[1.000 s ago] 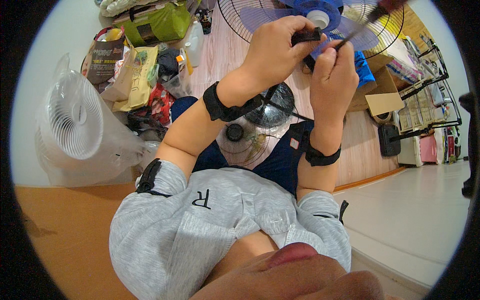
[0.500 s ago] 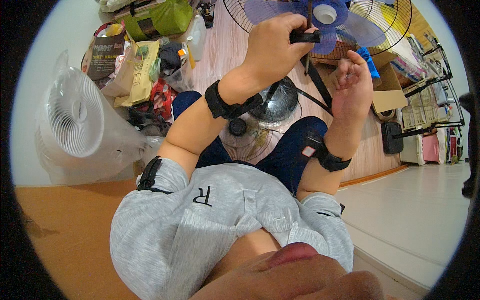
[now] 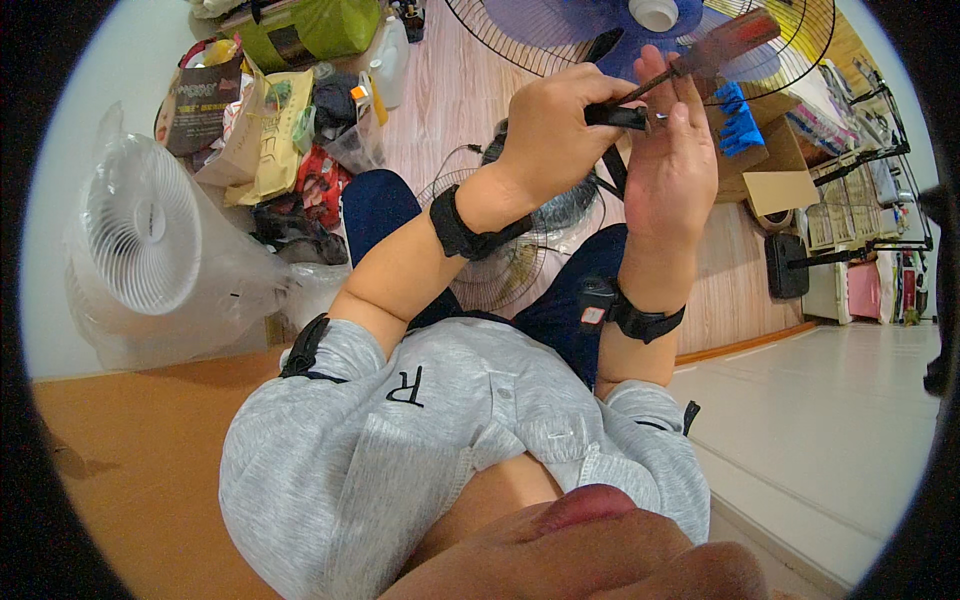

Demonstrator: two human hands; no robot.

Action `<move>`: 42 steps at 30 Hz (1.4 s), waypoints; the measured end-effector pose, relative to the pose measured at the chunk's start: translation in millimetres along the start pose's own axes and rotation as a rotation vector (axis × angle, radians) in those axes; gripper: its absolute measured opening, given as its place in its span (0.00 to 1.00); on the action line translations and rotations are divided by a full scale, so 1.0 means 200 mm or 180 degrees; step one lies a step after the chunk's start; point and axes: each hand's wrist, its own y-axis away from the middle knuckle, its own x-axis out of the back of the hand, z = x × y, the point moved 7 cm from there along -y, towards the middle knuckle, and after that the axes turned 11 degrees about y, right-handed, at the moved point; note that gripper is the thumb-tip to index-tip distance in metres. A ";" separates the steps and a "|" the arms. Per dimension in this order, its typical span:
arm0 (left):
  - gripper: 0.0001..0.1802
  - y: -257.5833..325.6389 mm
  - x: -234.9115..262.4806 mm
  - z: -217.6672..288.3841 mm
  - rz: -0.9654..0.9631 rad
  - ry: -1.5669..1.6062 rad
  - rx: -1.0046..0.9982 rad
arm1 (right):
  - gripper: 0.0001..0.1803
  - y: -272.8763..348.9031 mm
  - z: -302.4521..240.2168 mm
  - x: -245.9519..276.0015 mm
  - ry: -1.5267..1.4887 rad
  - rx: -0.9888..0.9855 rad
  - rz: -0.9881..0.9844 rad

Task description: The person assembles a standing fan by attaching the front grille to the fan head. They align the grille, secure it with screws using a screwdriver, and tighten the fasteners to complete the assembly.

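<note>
My left hand [image 3: 560,125] is closed around a short black piece [image 3: 618,117] and the shaft end of a screwdriver [image 3: 735,45]. The screwdriver slants up to the right, its reddish handle blurred. Close beside it, my right hand [image 3: 672,170] is open, palm showing and fingers stretched out behind the shaft. A tiny shiny spot sits near its fingers, too small to name. Just beyond both hands is a fan with blue blades [image 3: 570,25], a white hub [image 3: 653,12] and a black wire cage [image 3: 815,60], cut off by the upper edge.
Between my legs lies a round wire grille [image 3: 500,278] on the wood floor. At left stand a plastic-wrapped white fan [image 3: 150,225], bags [image 3: 285,125] and a green bag [image 3: 310,40]. Cardboard boxes [image 3: 780,190], a blue glove-like item [image 3: 738,120] and a black-framed rack [image 3: 870,245] are at right.
The screwdriver has swung from upright to a slant toward the right. My left hand has moved slightly down; my right hand has moved left, close to it, and its fingers have straightened.
</note>
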 end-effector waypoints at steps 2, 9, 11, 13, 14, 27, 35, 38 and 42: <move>0.13 0.02 -0.01 -0.01 -0.0013 0.0186 0.0084 | 0.23 0.01 0.01 -0.01 0.0333 0.0045 0.0106; 0.14 0.07 0.03 -0.03 -0.0101 0.0189 0.0439 | 0.21 0.02 0.08 -0.04 0.0459 0.0029 0.0171; 0.13 0.08 0.03 -0.05 -0.0105 0.0272 0.0555 | 0.20 0.03 0.10 -0.03 0.0684 0.0043 0.0170; 0.12 0.09 0.04 -0.07 -0.0111 0.0289 0.0576 | 0.18 0.02 0.09 -0.02 0.1122 0.0303 0.0181; 0.12 0.09 0.05 -0.07 -0.0120 0.0258 0.0553 | 0.17 0.01 0.10 0.03 0.1676 0.0183 0.0388; 0.11 0.13 0.10 -0.18 0.0019 0.0533 0.0751 | 0.13 0.01 0.09 0.10 0.2772 0.0192 -0.0019; 0.12 0.15 0.12 -0.20 0.0036 0.0562 0.0797 | 0.15 0.00 0.13 0.10 0.2445 -0.0367 -0.0053; 0.12 0.16 0.12 -0.21 0.0043 0.0624 0.0925 | 0.17 0.01 0.13 0.10 0.3204 -0.0492 -0.0210; 0.12 0.16 0.14 -0.20 0.0050 0.0618 0.0865 | 0.16 0.02 0.12 0.06 0.2842 -0.0107 -0.0173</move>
